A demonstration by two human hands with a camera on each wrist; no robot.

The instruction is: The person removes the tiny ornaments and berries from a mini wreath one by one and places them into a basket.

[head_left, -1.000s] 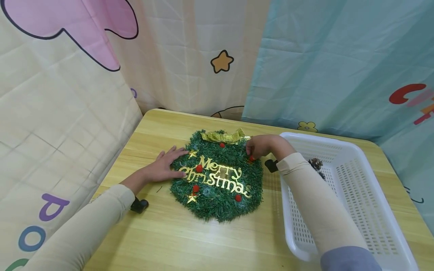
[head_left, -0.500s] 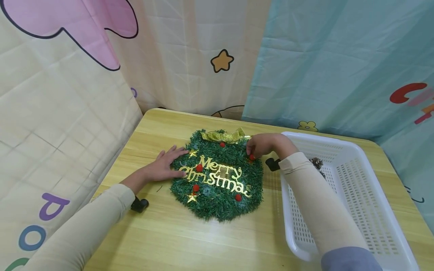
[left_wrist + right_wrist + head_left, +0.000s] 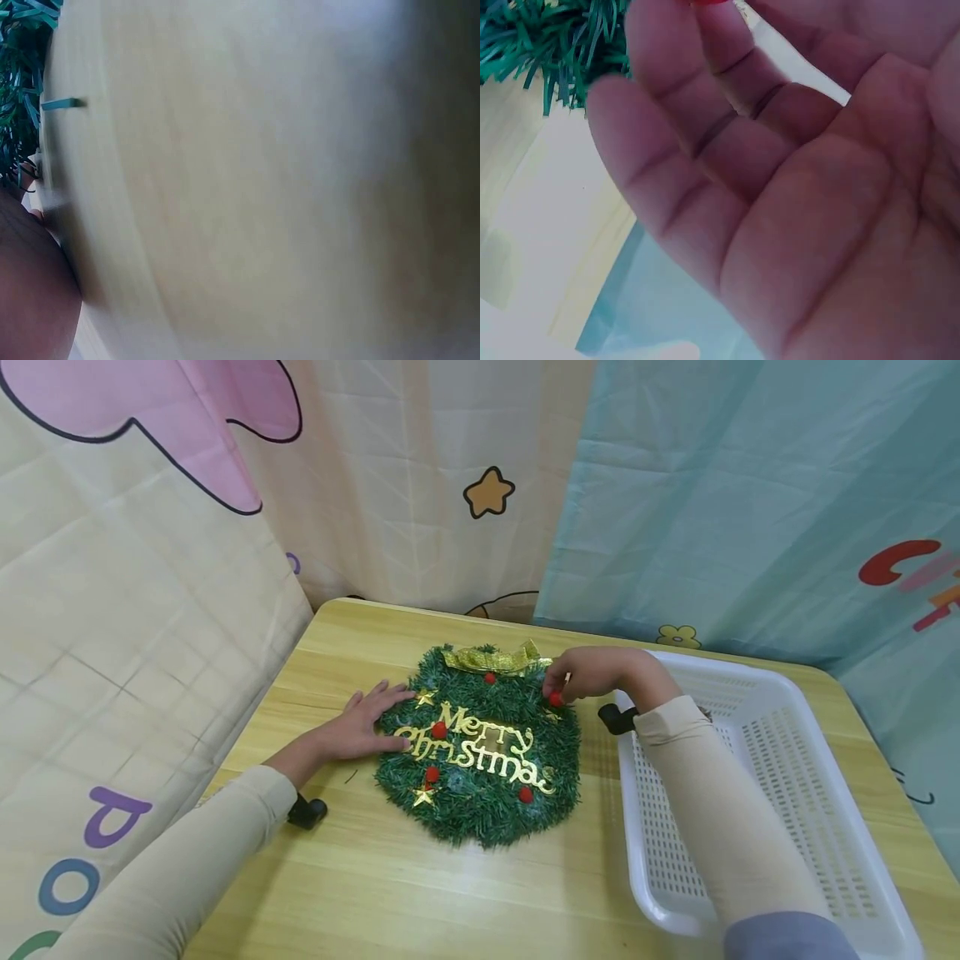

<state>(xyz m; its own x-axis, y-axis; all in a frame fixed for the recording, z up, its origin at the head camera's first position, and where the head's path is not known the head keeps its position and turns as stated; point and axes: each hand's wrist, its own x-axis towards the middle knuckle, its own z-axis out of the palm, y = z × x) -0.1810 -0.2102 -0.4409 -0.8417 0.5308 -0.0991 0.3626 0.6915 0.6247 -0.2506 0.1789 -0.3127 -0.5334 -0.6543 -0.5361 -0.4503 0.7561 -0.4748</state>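
A green tinsel wreath (image 3: 480, 814) lies on the table, with gold "Merry Christmas" lettering (image 3: 498, 762) across its middle. My left hand (image 3: 363, 725) rests at its left edge, fingers spread, fingertips on the tinsel beside a gold star (image 3: 425, 697). At the upper right, my right hand (image 3: 592, 675) pinches a small red pom-pom (image 3: 556, 699) between thumb and fingertips. Just below the pom-pom shows a small gold star (image 3: 552, 717). In the right wrist view, a red sliver of the pom-pom (image 3: 714, 1) appears at the fingertips, mostly cut off by the frame.
Several other red pom-poms, such as one pom-pom (image 3: 527, 795) at lower right, dot the wreath. A gold ribbon bow (image 3: 495, 660) tops it. The white perforated basket (image 3: 637, 860) stands right of the wreath, under my right forearm. A green tinsel scrap (image 3: 61, 103) lies on the table.
My right hand has shifted slightly up and away from the wreath with the red pom-pom, uncovering more of the small gold star below. My left hand has stayed in place.
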